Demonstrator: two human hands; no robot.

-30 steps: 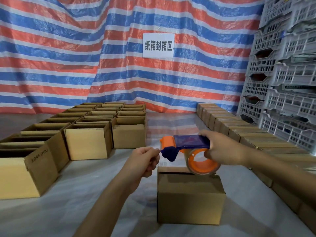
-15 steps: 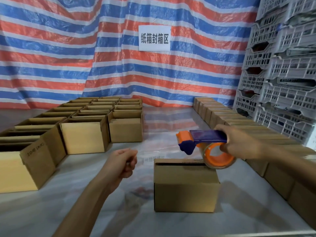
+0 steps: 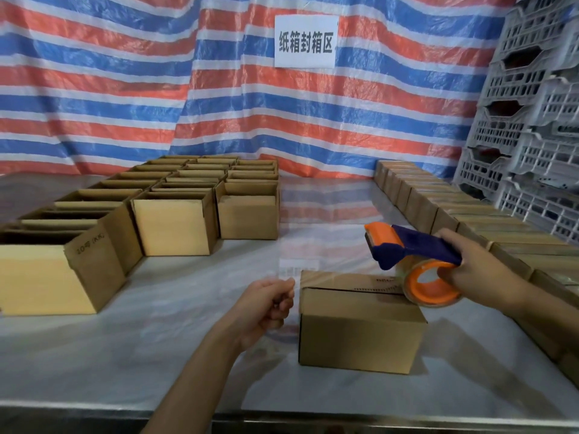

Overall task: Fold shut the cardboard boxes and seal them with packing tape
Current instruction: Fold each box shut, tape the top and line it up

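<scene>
The box [image 3: 360, 330] sits closed on the table [image 3: 156, 355], between the two hands and slightly below them. The left hand [image 3: 266, 305] hovers just beside the box's upper left corner, fingers curled, thumb and forefinger pinching the free end of the clear tape [image 3: 316, 275]. The tape stretches rightward over the box top to the dispenser [image 3: 413, 249]. The right hand [image 3: 476, 274] grips the dispenser's blue handle, with its orange roll [image 3: 429, 286] over the box's right top edge; whether the roll touches the box is unclear. Open boxes [image 3: 172, 227] stand in rows well to the left, and a line of closed boxes [image 3: 438, 208] runs along the right.
</scene>
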